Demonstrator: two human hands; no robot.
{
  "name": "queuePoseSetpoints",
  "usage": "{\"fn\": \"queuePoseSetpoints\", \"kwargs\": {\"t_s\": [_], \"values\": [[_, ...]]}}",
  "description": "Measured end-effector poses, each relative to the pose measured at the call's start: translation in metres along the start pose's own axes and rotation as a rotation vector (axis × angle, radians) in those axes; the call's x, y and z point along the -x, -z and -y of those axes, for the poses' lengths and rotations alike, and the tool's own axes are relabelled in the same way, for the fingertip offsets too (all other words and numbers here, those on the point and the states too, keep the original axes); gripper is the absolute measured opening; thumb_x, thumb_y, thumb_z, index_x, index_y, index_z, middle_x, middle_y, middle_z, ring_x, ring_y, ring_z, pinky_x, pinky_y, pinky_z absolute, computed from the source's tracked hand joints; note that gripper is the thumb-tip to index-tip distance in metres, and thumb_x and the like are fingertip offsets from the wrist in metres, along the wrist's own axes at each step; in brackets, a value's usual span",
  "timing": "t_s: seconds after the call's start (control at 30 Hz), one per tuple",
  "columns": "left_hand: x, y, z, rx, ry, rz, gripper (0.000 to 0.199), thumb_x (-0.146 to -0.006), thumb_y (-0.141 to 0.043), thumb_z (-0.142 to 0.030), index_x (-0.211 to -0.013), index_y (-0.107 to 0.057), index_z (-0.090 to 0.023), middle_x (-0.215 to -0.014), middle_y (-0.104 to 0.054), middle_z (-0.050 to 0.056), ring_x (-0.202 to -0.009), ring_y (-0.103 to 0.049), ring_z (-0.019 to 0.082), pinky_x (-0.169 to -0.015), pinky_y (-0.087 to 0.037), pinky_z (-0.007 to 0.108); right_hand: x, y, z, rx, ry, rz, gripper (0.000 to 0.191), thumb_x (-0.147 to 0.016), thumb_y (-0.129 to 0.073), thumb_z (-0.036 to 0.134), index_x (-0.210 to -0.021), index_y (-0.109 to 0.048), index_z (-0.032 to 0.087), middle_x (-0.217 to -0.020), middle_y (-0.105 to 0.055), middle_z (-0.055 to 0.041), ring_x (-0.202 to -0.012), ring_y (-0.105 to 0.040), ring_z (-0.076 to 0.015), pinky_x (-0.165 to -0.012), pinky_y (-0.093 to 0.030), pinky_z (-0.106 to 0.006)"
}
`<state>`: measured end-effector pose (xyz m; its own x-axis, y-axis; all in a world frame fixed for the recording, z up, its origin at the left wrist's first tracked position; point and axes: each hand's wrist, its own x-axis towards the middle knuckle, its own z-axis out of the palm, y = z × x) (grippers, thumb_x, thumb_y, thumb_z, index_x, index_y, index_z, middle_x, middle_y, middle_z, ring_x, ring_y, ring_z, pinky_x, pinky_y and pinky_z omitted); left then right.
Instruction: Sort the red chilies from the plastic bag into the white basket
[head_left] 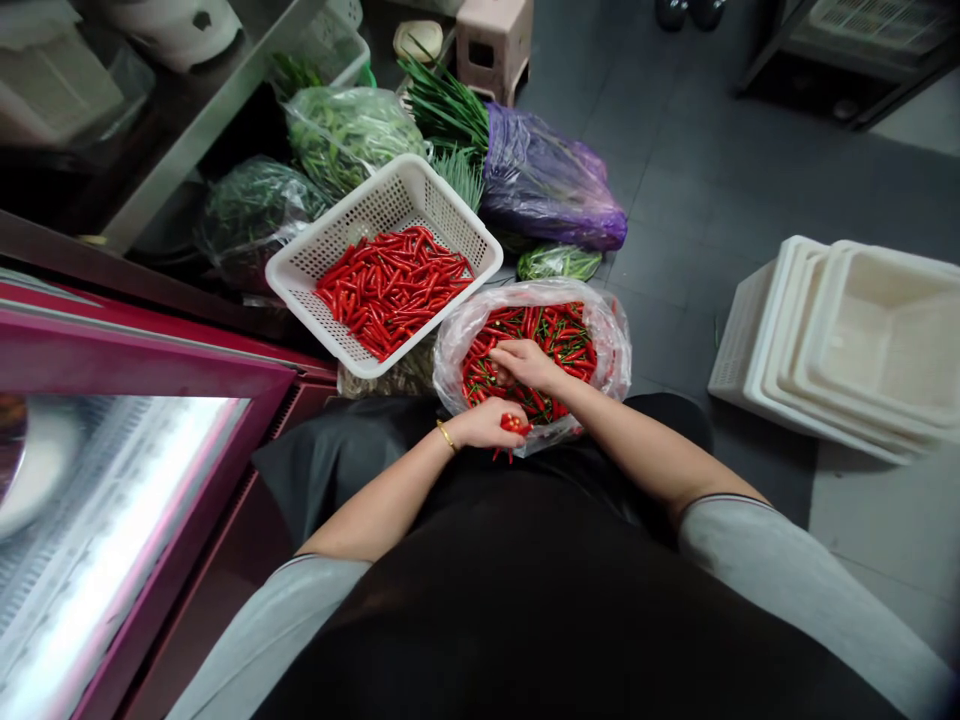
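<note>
My left hand (489, 424), with a gold bracelet at the wrist, is closed around several red chilies (514, 423) at the near left edge of a clear plastic bag (613, 345). The bag is full of red chilies with green stems (570, 340). Over these chilies, my right hand (525, 364) has its fingers bent down and pressed together; what they hold, if anything, is hidden. Up and to the left of the bag, a white perforated basket (306, 262) holds a heap of red chilies without visible stems (397, 285).
Bagged greens (352, 135) and a purple bag (551, 175) of long green stalks lie beyond the basket. A pink stool (493, 45) stands behind them. Stacked white baskets (757, 330) are at the right, a lit display case (142, 500) at the left.
</note>
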<state>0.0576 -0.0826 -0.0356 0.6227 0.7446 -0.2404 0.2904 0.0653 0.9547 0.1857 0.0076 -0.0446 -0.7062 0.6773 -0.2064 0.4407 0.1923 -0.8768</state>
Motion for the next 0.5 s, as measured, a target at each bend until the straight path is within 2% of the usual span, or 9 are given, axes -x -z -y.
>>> {"fn": "queuePoseSetpoints", "kwargs": {"t_s": [0.03, 0.07, 0.1, 0.17, 0.23, 0.3, 0.37, 0.5], "values": [[-0.002, -0.003, 0.002, -0.011, -0.003, 0.067, 0.008, -0.066, -0.067, -0.022, -0.068, -0.063, -0.015, -0.068, -0.056, -0.001, -0.063, -0.047, 0.011, -0.062, -0.037, 0.023, -0.009, -0.006, 0.001, 0.228, 0.047, -0.021, 0.038, -0.093, -0.044, 0.049, -0.096, -0.058, 0.014, -0.087, -0.065, -0.0089, -0.083, -0.060, -0.0191, -0.074, -0.047, -0.032], [-0.004, -0.005, 0.004, -0.016, 0.008, 0.113, 0.007, -0.064, -0.066, -0.019, -0.067, -0.062, -0.015, -0.067, -0.054, -0.002, -0.062, -0.046, 0.011, -0.060, -0.036, 0.023, -0.017, -0.012, 0.001, 0.456, 0.096, -0.035, 0.038, -0.089, -0.053, 0.046, -0.107, -0.058, 0.012, -0.107, -0.063, -0.0150, -0.100, -0.057, -0.0242, -0.084, -0.045, -0.036], [-0.005, -0.007, 0.006, -0.014, 0.036, 0.129, 0.006, -0.063, -0.064, -0.018, -0.065, -0.060, -0.015, -0.064, -0.052, -0.003, -0.060, -0.043, 0.010, -0.058, -0.034, 0.023, -0.024, -0.019, 0.002, 0.658, 0.137, -0.039, 0.046, -0.085, -0.061, 0.043, -0.117, -0.056, 0.010, -0.123, -0.057, -0.0202, -0.114, -0.051, -0.0298, -0.091, -0.041, -0.041], [-0.007, -0.008, 0.010, 0.012, 0.101, 0.099, 0.005, -0.064, -0.060, -0.017, -0.063, -0.055, -0.015, -0.059, -0.046, -0.005, -0.056, -0.038, 0.009, -0.055, -0.031, 0.022, -0.034, -0.030, 0.003, 0.922, 0.159, -0.028, 0.060, -0.081, -0.065, 0.037, -0.131, -0.048, 0.006, -0.138, -0.044, -0.0264, -0.126, -0.038, -0.0376, -0.096, -0.036, -0.046], [-0.008, -0.005, 0.012, 0.043, 0.136, 0.062, 0.007, -0.064, -0.057, -0.016, -0.061, -0.051, -0.015, -0.056, -0.042, -0.006, -0.055, -0.034, 0.008, -0.053, -0.028, 0.022, -0.038, -0.035, 0.003, 1.024, 0.112, -0.006, 0.055, -0.086, -0.055, 0.030, -0.136, -0.045, 0.010, -0.142, -0.039, -0.0257, -0.123, -0.039, -0.0378, -0.093, -0.036, -0.047], [-0.007, -0.003, 0.013, 0.069, 0.151, 0.040, 0.012, -0.062, -0.058, -0.015, -0.058, -0.046, -0.016, -0.053, -0.039, -0.007, -0.054, -0.032, 0.007, -0.052, -0.026, 0.022, -0.035, -0.028, 0.001, 1.041, 0.070, 0.035, 0.047, -0.091, -0.043, 0.024, -0.137, -0.046, 0.016, -0.139, -0.042, -0.0220, -0.114, -0.045, -0.0337, -0.088, -0.037, -0.044], [-0.005, -0.002, 0.013, 0.163, 0.196, 0.025, 0.017, -0.060, -0.058, -0.015, -0.056, -0.042, -0.016, -0.052, -0.040, -0.007, -0.052, -0.035, 0.006, -0.050, -0.027, 0.021, -0.026, -0.010, -0.003, 1.031, 0.074, 0.077, 0.044, -0.093, -0.037, 0.022, -0.135, -0.050, 0.019, -0.131, -0.048, -0.0196, -0.107, -0.048, -0.0302, -0.085, -0.037, -0.041], [-0.006, 0.001, 0.011, 0.576, 0.342, -0.039, 0.017, -0.060, -0.063, -0.017, -0.069, -0.048, -0.016, -0.068, -0.064, 0.002, -0.058, -0.060, 0.013, -0.055, -0.045, 0.025, 0.001, 0.043, -0.018, 1.001, 0.101, 0.078, 0.043, -0.094, -0.037, 0.020, -0.134, -0.055, 0.020, -0.116, -0.055, -0.0171, -0.102, -0.050, -0.0267, -0.084, -0.038, -0.037]]}}
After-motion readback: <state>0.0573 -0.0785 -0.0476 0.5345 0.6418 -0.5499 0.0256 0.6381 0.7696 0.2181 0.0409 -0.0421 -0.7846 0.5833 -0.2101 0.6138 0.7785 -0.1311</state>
